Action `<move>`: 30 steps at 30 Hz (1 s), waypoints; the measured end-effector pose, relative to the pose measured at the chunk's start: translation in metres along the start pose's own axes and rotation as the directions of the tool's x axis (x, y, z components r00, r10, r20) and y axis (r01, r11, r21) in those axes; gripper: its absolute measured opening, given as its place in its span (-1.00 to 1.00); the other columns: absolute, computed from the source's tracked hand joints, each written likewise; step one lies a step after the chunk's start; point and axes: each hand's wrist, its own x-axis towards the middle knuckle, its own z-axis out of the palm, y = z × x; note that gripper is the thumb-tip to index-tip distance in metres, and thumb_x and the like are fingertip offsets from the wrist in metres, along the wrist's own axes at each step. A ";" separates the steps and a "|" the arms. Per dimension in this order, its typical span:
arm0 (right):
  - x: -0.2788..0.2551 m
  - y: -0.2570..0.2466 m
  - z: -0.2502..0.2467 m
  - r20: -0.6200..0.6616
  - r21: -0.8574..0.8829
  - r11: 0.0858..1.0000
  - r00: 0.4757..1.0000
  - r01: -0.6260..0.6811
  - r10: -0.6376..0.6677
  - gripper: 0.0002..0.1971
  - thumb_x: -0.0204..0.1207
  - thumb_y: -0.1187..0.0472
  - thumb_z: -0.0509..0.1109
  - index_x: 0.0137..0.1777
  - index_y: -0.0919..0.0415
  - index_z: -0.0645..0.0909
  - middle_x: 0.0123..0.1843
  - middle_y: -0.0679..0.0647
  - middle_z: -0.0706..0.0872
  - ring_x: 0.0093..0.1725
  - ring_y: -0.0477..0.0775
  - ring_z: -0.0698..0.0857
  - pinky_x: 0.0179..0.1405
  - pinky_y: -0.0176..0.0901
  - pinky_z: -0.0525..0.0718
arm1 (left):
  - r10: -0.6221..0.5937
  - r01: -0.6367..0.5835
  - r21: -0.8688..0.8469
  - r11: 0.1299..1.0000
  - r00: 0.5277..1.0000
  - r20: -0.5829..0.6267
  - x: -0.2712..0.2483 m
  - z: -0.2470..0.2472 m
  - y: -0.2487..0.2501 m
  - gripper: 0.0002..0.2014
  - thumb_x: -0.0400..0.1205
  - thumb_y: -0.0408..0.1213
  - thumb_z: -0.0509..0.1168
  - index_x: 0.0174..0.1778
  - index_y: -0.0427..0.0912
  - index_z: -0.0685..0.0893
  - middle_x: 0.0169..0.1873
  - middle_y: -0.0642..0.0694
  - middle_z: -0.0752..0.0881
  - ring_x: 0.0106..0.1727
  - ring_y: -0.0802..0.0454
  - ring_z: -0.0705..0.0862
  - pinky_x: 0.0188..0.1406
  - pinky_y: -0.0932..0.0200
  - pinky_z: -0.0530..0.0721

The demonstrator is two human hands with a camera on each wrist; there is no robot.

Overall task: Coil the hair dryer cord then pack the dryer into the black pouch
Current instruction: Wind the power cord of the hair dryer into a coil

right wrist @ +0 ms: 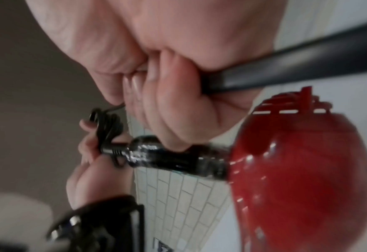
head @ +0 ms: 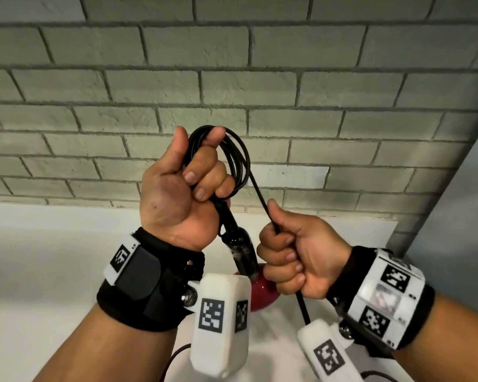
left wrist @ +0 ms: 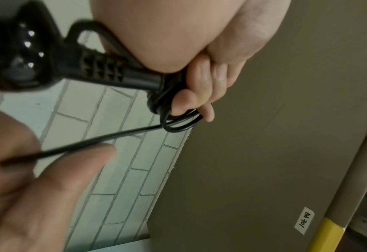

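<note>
- Now, at the left of the head view, your left hand [head: 182, 186] is raised in front of the brick wall [head: 260, 78], with its fingers curled tight round a bundle of black cord loops [head: 236, 155].
- The loops rise above your knuckles and curve down the right side of the fist; the thumb stands up on the left of them.
- Under that fist hangs the hair dryer [head: 243, 257], handle up: the black handle drops from your grip, and the red body shows below it, partly hidden behind the left wrist camera housing [head: 221, 323].
- In the left wrist view the ribbed strain relief [left wrist: 104, 71] where the cord leaves the handle sits just beside the heel of your palm, with a hanging loop at the handle's end.
- From the top of the coil a single straight run of cord [head: 260, 194] slants down to the right.
- Your right hand [head: 293, 255] is closed round that run, thumb on top, lower than the left hand and just beside the dryer handle; the cord is taut between the two fists.
- Below the right fist the cord goes on down past the right wrist housing [head: 326, 351].
- The right wrist view shows the red body [right wrist: 297, 179] close under your hand, with a slotted grille at its end, though the picture is blurred.
- Beneath everything lies a white surface [head: 53, 257]; a thin piece of cord curves over it at the lower edge.
- You cannot see the black pouch in any of the views.
</note>
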 end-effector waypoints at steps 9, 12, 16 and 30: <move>0.003 0.005 0.017 -0.326 -0.862 0.489 0.594 0.133 -0.735 -0.66 0.38 -0.13 0.52 -0.01 -0.13 0.44 -0.18 -0.06 0.72 -0.45 0.07 0.76 -0.44 0.00 0.75 | -0.035 0.036 0.072 0.997 0.999 -0.017 -0.003 0.001 -0.003 -0.54 0.75 -0.01 0.01 0.01 -0.32 0.66 -0.68 0.08 0.27 -0.65 0.15 0.14 -0.56 0.26 0.35; 0.004 -0.003 0.016 -0.136 -0.963 0.220 0.428 0.155 -0.894 -0.73 0.44 0.08 0.48 0.11 -0.02 0.55 -0.15 -0.08 0.77 -0.35 0.03 0.79 -0.23 -0.01 0.76 | -0.084 0.083 0.121 0.989 0.996 0.002 -0.007 0.004 -0.017 -0.54 0.76 -0.04 -0.02 -0.03 -0.33 0.66 -0.68 0.09 0.28 -0.65 0.14 0.14 -0.57 0.23 0.27; 0.003 -0.019 0.012 0.168 -0.986 -0.163 0.287 0.044 -0.943 -0.91 0.44 0.37 0.34 -0.21 0.27 0.68 -0.44 0.08 0.70 -0.47 0.08 0.61 -0.39 -0.23 0.49 | -0.107 0.105 0.169 0.980 0.994 0.002 -0.011 0.005 -0.027 -0.53 0.76 -0.06 -0.02 -0.05 -0.34 0.67 -0.68 0.10 0.29 -0.63 0.12 0.08 -0.55 0.19 0.20; 0.003 -0.014 0.026 -0.303 -0.502 0.719 0.681 0.481 -0.667 -0.33 0.71 -0.19 -0.02 -0.04 0.48 0.57 -0.48 0.49 0.55 -0.72 0.06 0.29 -0.62 -0.25 0.20 | -0.068 0.054 0.257 0.965 0.996 0.049 -0.014 0.010 -0.033 -0.54 0.73 -0.06 0.03 0.01 -0.38 0.68 -0.66 0.08 0.27 -0.66 0.16 0.18 -0.56 0.20 0.30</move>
